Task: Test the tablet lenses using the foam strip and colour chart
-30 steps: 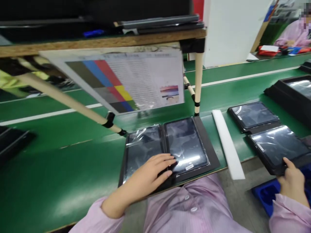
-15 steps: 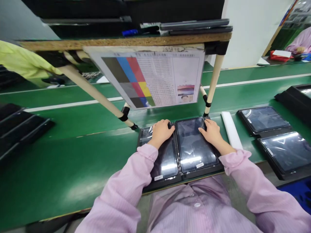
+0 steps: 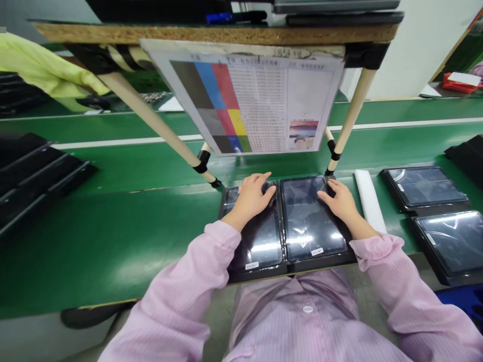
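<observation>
Two dark tablets in black trays lie side by side at the bench's front edge. Over the upper part of the left tablet [image 3: 260, 241] is my left hand [image 3: 253, 195], its thumb and fingers apart, holding nothing. My right hand [image 3: 341, 201] rests at the upper right edge of the right tablet [image 3: 309, 221], thumb on the glass and fingers spread over the tray's side. Each tablet has a small white label near its lower edge. Both screens look dark, with bright reflections.
A white foam strip [image 3: 368, 198] lies right of my right hand. Further right are two more tablets [image 3: 424, 186] in trays. A shelf [image 3: 226, 36] on pipe legs holds a colour chart [image 3: 260, 105]. Black trays [image 3: 33, 176] stand left. Behind them reaches a person's yellow sleeve [image 3: 49, 68].
My left hand has lifted and opened, thumb now apart from its fingers. My right hand stays at the right tablet's edge. The head view has shifted, moving the shelf up and right.
</observation>
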A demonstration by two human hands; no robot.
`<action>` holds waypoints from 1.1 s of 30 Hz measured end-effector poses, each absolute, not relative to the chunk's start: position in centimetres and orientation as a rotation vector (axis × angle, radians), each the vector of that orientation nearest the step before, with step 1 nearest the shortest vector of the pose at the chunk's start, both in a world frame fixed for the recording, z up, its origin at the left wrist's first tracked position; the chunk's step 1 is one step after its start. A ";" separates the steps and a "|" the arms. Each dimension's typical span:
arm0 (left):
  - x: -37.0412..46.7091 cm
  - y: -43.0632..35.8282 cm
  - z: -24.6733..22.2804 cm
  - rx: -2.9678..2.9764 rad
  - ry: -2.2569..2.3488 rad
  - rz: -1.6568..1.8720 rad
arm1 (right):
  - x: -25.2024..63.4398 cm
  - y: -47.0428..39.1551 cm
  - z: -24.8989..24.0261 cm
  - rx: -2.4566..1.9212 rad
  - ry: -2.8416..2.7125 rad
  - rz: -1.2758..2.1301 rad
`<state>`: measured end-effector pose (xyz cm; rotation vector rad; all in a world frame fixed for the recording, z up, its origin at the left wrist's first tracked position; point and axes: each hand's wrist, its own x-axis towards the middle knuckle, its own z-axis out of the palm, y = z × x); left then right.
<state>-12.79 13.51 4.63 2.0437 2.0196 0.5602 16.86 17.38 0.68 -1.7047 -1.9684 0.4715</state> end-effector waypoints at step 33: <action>-19.9 -4.6 2.9 2.308 1.999 1.015 | 30.0 7.7 -1.1 -2.160 -1.811 0.155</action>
